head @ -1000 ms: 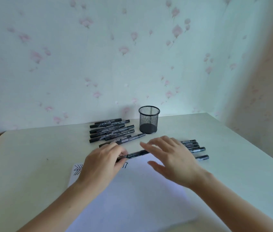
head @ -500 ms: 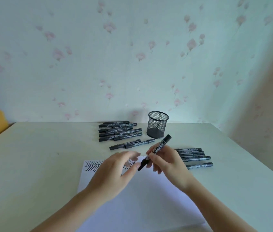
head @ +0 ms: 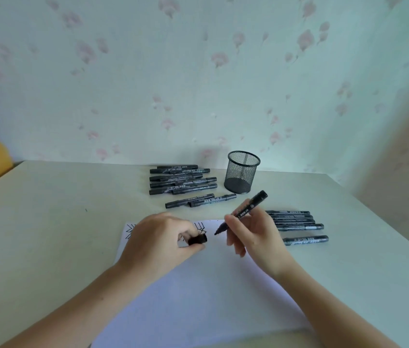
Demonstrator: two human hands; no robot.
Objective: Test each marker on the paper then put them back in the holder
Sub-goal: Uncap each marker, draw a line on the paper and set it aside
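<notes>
Right hand (head: 253,232) is gripping the uncapped marker (head: 242,212); left hand (head: 163,237) is pinching its cap (head: 197,239).
The marker is probably light, stiff and smooth, so the fingers are holding mid-barrel, tip just above the paper (head: 198,285).

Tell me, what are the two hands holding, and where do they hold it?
The right hand grips an uncapped marker around the lower barrel, near the tip. The left hand pinches its cap by the sides.

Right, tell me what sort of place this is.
Probably a room in a home, not a workshop: floral wallpaper covers the wall, and a plain pale table pushed against it holds a mesh pen holder, black markers and a sheet of paper.
</notes>
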